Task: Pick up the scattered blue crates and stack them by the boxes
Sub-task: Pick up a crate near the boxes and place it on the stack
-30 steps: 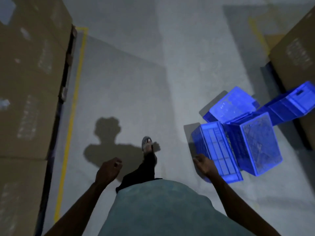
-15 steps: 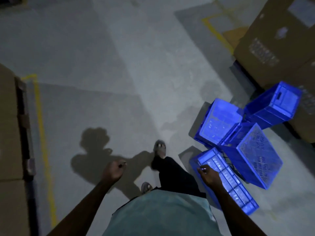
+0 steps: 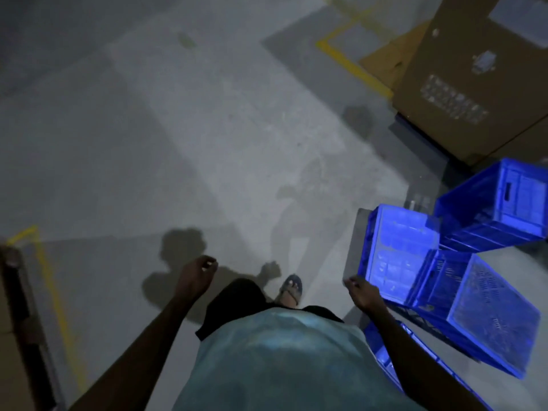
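The left hand (image 3: pixel 195 277) and right hand (image 3: pixel 361 293) hang with fingers loosely curled, holding nothing. Blue crates (image 3: pixel 489 318) lie tumbled on the floor (image 3: pixel 207 143), just beside the right hand, near cardboard boxes (image 3: pixel 462 78).

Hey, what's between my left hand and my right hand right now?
In the head view, your dark-trousered leg and sandalled foot lie between the left hand and right hand.

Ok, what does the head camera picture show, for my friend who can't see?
A person stands on a grey floor, left hand and right hand empty, beside a jumble of blue crates on their right. Behind the crates stand cardboard boxes.
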A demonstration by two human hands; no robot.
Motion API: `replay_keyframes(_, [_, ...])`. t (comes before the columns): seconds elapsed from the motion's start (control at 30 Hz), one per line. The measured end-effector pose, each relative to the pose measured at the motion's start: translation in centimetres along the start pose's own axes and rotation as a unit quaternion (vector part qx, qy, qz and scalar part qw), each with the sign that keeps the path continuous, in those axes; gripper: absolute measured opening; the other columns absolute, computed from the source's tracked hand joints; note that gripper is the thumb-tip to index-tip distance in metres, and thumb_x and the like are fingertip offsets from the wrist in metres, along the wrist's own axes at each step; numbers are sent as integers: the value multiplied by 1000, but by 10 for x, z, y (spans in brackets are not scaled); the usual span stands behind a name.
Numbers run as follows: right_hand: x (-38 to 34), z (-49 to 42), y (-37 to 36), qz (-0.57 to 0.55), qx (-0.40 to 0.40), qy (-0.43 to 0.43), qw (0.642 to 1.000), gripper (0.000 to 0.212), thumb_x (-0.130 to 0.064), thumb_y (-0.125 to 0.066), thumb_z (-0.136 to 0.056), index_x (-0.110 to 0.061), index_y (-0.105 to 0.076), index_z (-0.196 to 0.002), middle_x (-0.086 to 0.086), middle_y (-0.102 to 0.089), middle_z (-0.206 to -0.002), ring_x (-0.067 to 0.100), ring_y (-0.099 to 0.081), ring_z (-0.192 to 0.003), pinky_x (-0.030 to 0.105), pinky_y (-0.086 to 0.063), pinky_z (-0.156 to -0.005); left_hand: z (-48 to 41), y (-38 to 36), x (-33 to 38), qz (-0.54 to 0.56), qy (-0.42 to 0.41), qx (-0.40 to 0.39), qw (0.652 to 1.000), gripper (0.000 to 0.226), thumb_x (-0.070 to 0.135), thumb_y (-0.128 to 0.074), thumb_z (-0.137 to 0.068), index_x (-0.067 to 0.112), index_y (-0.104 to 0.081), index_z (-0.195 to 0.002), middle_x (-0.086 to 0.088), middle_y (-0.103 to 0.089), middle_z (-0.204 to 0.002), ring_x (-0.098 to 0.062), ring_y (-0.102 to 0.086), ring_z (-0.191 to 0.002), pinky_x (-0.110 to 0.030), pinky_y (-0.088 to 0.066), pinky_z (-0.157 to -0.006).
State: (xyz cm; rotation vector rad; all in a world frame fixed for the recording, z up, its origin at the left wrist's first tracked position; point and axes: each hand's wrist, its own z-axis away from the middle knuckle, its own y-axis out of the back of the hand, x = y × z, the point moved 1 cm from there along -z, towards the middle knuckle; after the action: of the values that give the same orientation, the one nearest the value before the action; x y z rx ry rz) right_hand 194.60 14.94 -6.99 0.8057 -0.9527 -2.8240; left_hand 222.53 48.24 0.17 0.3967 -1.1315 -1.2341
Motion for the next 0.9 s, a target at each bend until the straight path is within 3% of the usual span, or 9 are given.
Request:
replay_keyframes(0.13, [-80, -62, 46, -70, 37, 5, 997, 36, -41, -54, -103, -12, -65, -121, 11, -72, -111, 29, -64, -114, 28, -39, -83, -97, 19, 72, 11, -35, -35, 999, 18, 22, -66, -99, 10, -74, -111, -7, -73, -98, -19, -64, -86, -26, -41, -77])
replay_keyframes(0.2, [-103, -88, 66, -95, 59, 2, 994, 36, -42, -54, -102, -13, -66, -120, 9, -72, -104, 29, -65, -110, 26, -38, -80, -138, 19, 102, -18, -64, -67, 996, 7, 22, -67, -98, 20, -74, -100, -6, -75, -93, -22, -69, -82, -23, -42, -70])
replay_keyframes(0.3, [-116, -119, 81, -140, 79, -36, 986, 38, -44, -54, -102, -13, -67, -117, 7, -71, -98, 27, -66, -106, 25, -35, -77, -202, 14, 138, -53, -104, -106, 987, 20, 22, -70, -96, 37, -65, -84, 4, -75, -86, -17, -70, -79, -10, -42, -64])
replay_keyframes(0.4, [-124, -139, 96, -150, 93, -76, 981, 52, -54, -45, -94, -11, -67, -116, 6, -69, -97, 29, -65, -110, 28, -36, -78, -271, 8, 183, -84, -139, -144, 976, 14, 24, -69, -96, 35, -67, -88, 4, -76, -91, -14, -70, -85, -20, -44, -72])
replay_keyframes(0.5, [-121, -149, 103, -126, 119, -103, 979, 56, -43, -37, -97, -1, -68, -116, 19, -70, -113, 37, -65, -111, 38, -44, -86, -343, 10, 232, -100, -158, -193, 963, 5, 24, -70, -95, 28, -71, -93, -2, -76, -92, -18, -70, -90, -24, -42, -74])
replay_keyframes(0.67, [-128, -158, 123, -237, 190, -258, 917, 29, -32, -56, -103, -7, -69, -111, 17, -72, -107, 38, -66, -110, 39, -44, -88, -470, 30, 327, -174, -246, -232, 925, 19, 23, -70, -96, 36, -63, -84, -5, -77, -90, -21, -72, -86, -29, -47, -77])
replay_keyframes(0.77, [-147, -169, 139, -275, 210, -306, 887, 42, -51, -53, -100, -13, -68, -109, 15, -73, -98, 36, -67, -105, 40, -45, -88, -548, 29, 387, -243, -304, -252, 886, 6, 30, -68, -95, 30, -72, -90, -6, -78, -94, -29, -73, -95, -38, -54, -88])
replay_keyframes(0.87, [-173, -179, 149, -307, 258, -318, 859, 69, -70, -47, -92, -4, -68, -100, 17, -72, -89, 27, -63, -84, 36, -42, -77, -589, 19, 455, -271, -317, -264, 870, 12, 30, -66, -97, 22, -74, -96, -5, -78, -89, -28, -72, -93, -34, -47, -83])
replay_keyframes(0.9, [-179, -184, 149, -325, 263, -327, 848, 65, -66, -48, -93, -5, -69, -101, 16, -73, -92, 27, -64, -85, 34, -42, -78, -599, 12, 476, -279, -328, -266, 862, 9, 26, -67, -97, 21, -74, -95, -5, -77, -87, -29, -72, -93, -33, -46, -82])
